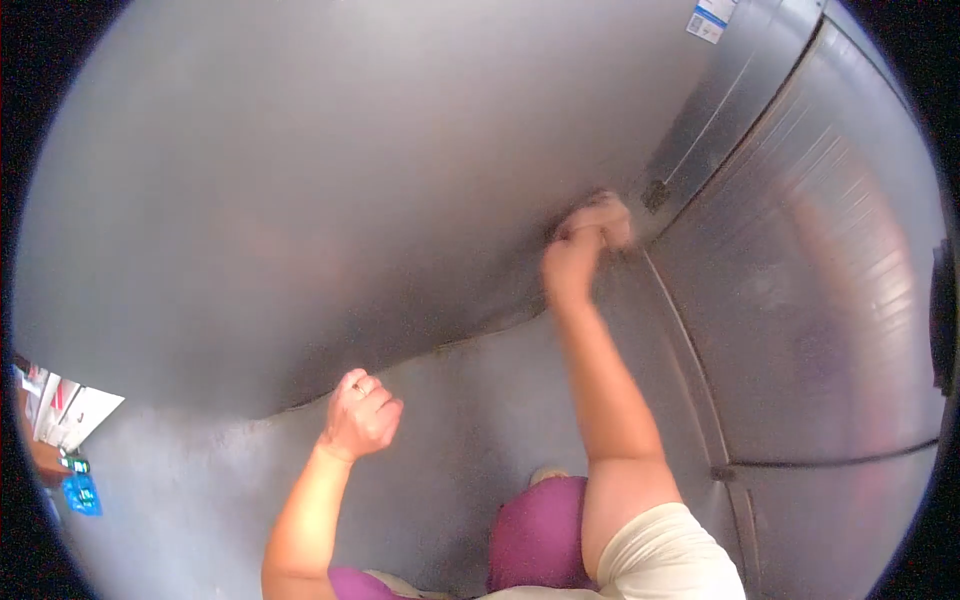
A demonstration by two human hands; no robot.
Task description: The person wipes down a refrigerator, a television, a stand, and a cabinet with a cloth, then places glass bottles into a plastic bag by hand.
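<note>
My right hand (580,245) reaches forward against the lower right part of a large smooth grey metal panel (400,180). It is closed and smeared by motion. A pale, blurred shape, perhaps a folded cloth, shows at its far side, but I cannot tell for certain. Held in a loose fist, my left hand (363,415) has a ring on one finger and shows nothing in it. It hovers in front of the panel's bottom edge, apart from the right hand.
At the right stands a shiny metal surface (820,300) with dark seams. A blue and white label (711,18) is stuck near the top. White papers or cartons (85,415) and a blue plastic-wrapped item (82,494) are at the far left. My purple-clad knee (540,535) is below.
</note>
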